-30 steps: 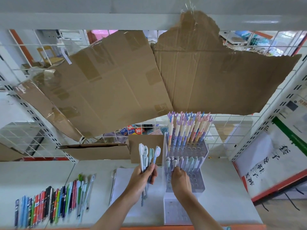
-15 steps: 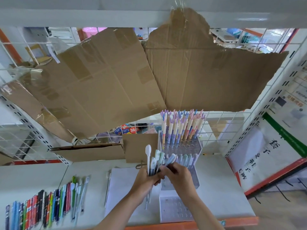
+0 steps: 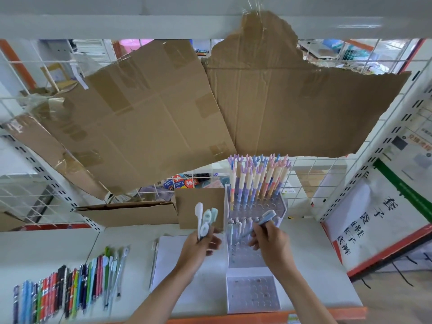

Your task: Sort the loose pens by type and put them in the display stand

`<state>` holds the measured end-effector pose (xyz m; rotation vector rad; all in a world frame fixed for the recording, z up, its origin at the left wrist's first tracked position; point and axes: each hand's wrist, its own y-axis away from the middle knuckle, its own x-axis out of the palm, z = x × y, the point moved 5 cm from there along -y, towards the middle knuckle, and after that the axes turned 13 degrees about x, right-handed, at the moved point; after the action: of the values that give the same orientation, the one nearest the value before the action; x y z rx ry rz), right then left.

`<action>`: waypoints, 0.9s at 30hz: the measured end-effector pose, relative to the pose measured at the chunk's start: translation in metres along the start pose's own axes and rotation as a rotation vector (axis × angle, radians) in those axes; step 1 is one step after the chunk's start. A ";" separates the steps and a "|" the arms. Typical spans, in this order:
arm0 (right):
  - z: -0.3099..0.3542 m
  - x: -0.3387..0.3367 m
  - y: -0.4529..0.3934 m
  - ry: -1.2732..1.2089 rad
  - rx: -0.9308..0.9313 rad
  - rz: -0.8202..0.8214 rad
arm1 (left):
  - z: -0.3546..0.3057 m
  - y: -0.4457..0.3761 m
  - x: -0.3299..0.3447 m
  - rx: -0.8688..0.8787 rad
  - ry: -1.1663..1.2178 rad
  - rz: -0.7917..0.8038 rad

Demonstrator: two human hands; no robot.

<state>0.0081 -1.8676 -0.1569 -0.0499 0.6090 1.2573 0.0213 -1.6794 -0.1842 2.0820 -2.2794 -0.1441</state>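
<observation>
One pale blue pen with a rounded cap (image 3: 265, 219) is now being pinched in the right hand's (image 3: 271, 243) grip, pulled away from the bunch of pastel pens (image 3: 205, 218) the left hand (image 3: 201, 245) is clasping. It is tilting over the clear tiered acrylic display stand (image 3: 251, 260) on the white bench (image 3: 322, 272), probably heading for a hole beside matching pens.

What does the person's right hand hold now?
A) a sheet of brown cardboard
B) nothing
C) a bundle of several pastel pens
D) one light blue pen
D: the right hand pinches one light blue pen over the clear plastic display stand; the pastel bundle is in the left hand.
</observation>
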 end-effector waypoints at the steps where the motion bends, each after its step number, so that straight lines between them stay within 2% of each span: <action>1: -0.002 0.000 -0.005 0.051 -0.013 -0.030 | 0.002 -0.002 -0.005 -0.010 -0.036 -0.008; 11: -0.015 0.032 -0.028 0.445 -0.061 -0.057 | 0.001 -0.001 -0.004 0.051 -0.075 0.080; 17: -0.041 0.053 -0.025 0.602 0.039 0.041 | 0.002 -0.003 -0.004 0.043 0.029 0.100; 23: -0.041 0.055 -0.035 0.606 0.071 -0.002 | 0.002 -0.002 -0.006 0.060 -0.012 0.157; 27: -0.047 0.048 -0.027 0.476 0.098 -0.004 | 0.002 -0.002 -0.004 0.035 0.008 0.161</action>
<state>0.0222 -1.8518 -0.2261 -0.2741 1.0791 1.2153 0.0234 -1.6757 -0.1866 1.8995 -2.4492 -0.0888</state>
